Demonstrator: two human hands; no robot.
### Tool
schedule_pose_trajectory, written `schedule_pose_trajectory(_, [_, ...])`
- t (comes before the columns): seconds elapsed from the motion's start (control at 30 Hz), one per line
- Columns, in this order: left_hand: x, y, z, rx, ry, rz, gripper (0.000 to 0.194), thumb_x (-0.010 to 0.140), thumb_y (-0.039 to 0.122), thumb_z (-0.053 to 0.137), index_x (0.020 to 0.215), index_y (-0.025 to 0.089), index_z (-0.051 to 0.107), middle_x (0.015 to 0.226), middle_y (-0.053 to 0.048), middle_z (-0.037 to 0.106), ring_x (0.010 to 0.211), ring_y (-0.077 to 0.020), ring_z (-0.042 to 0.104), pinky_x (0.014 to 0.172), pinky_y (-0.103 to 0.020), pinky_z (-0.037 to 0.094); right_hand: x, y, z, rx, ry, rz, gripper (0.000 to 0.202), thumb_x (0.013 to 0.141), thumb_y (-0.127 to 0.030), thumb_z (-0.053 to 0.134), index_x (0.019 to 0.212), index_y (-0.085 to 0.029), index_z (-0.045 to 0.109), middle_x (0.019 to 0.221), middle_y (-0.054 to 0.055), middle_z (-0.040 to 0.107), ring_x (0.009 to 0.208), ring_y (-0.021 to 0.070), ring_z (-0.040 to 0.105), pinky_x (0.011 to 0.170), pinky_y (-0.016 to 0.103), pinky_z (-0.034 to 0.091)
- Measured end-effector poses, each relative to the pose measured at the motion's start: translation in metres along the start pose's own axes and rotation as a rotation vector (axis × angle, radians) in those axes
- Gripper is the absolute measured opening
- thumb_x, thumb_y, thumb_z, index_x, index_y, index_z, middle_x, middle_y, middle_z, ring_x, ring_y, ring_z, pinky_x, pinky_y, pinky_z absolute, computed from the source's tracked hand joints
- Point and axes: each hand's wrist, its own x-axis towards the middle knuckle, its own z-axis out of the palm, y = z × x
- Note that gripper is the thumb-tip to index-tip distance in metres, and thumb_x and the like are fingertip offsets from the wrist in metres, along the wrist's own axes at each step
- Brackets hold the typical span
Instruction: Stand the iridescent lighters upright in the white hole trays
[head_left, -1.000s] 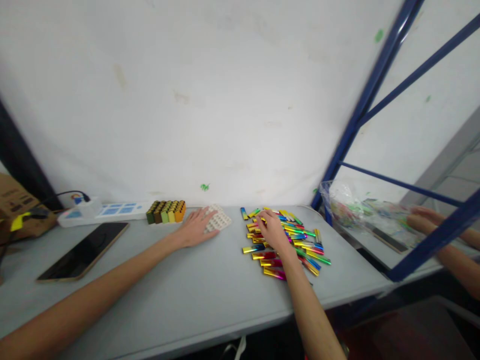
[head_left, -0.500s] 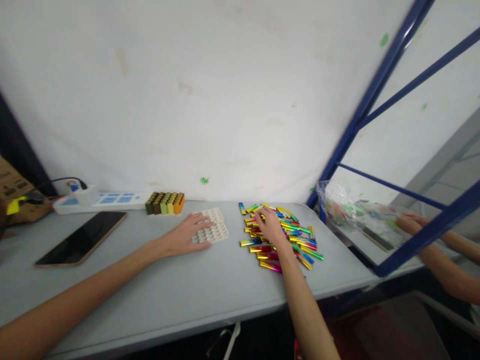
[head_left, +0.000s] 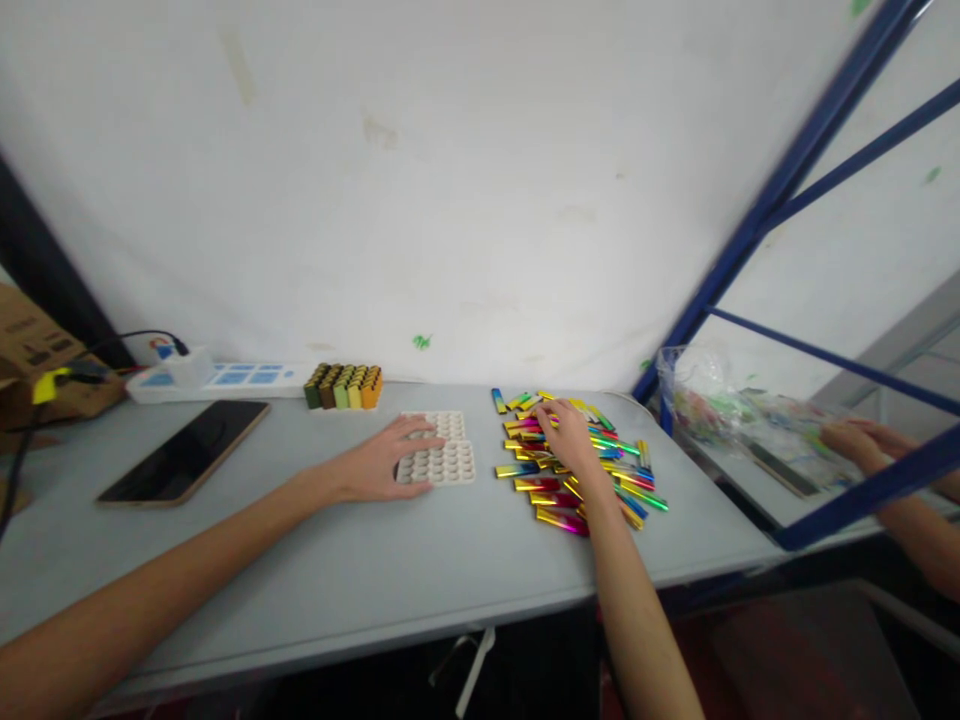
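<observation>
My left hand lies with its fingers spread over the left part of a white tray with rows of round holes, touching it. At the right, a loose heap of shiny metallic tubes in gold, pink, blue, green and red lies on the grey table. My right hand rests on the upper part of this heap, its fingers bent and drawn together around something small. The fingers hide what is between them.
Behind the tray, by the wall, stands a block of upright gold-topped cylinders. A phone and a power strip lie further left, near a cardboard box. A blue metal frame and clear plastic bag are at the right.
The view has shifted slightly, so things appear a little further right. My right hand's fingers have changed position over the heap. The left hand stays on the tray.
</observation>
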Motion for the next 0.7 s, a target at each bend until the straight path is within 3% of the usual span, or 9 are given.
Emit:
schedule_pose_trajectory(0.3, [-0.003, 0.0, -0.001, 0.115, -0.02, 0.045, 0.062, 0.094, 0.051, 0.064, 0.151, 0.031, 0.051, 0.155, -0.012, 0.05, 0.145, -0.036, 0.043, 0.122, -0.057, 0.033, 0.0, -0.001, -0.003, 0.035, -0.063, -0.051, 0.022, 0.102, -0.027, 0.054, 0.099, -0.016, 0.073, 0.102, 0.011, 0.074, 0.099, 0.0241, 0.066, 0.094, 0.038, 0.049])
schedule_pose_trajectory(0.5, [-0.003, 0.009, -0.005, 0.2, -0.084, 0.002, 0.064, 0.097, 0.055, 0.057, 0.155, 0.032, 0.045, 0.157, -0.013, 0.048, 0.146, -0.0382, 0.042, 0.12, -0.06, 0.035, -0.005, -0.017, -0.003, 0.238, -0.307, -0.217, 0.017, 0.096, -0.033, 0.069, 0.103, -0.02, 0.077, 0.117, 0.01, 0.071, 0.113, 0.0237, 0.064, 0.103, 0.039, 0.047])
schedule_pose_trajectory(0.6, [-0.003, 0.012, -0.005, 0.224, -0.088, -0.008, 0.063, 0.098, 0.057, 0.054, 0.155, 0.031, 0.046, 0.156, -0.013, 0.049, 0.146, -0.0376, 0.042, 0.12, -0.059, 0.035, -0.008, -0.021, -0.001, 0.223, -0.471, -0.222, 0.02, 0.087, -0.038, 0.079, 0.099, -0.023, 0.081, 0.133, 0.012, 0.063, 0.127, 0.027, 0.057, 0.111, 0.042, 0.042])
schedule_pose_trajectory(0.7, [-0.003, 0.015, -0.003, 0.244, -0.086, -0.014, 0.064, 0.097, 0.059, 0.054, 0.153, 0.029, 0.048, 0.154, -0.014, 0.051, 0.144, -0.0381, 0.044, 0.119, -0.058, 0.037, -0.009, -0.023, -0.001, 0.216, -0.545, -0.198, 0.022, 0.085, -0.041, 0.081, 0.101, -0.026, 0.082, 0.142, 0.01, 0.058, 0.135, 0.0286, 0.051, 0.117, 0.045, 0.037])
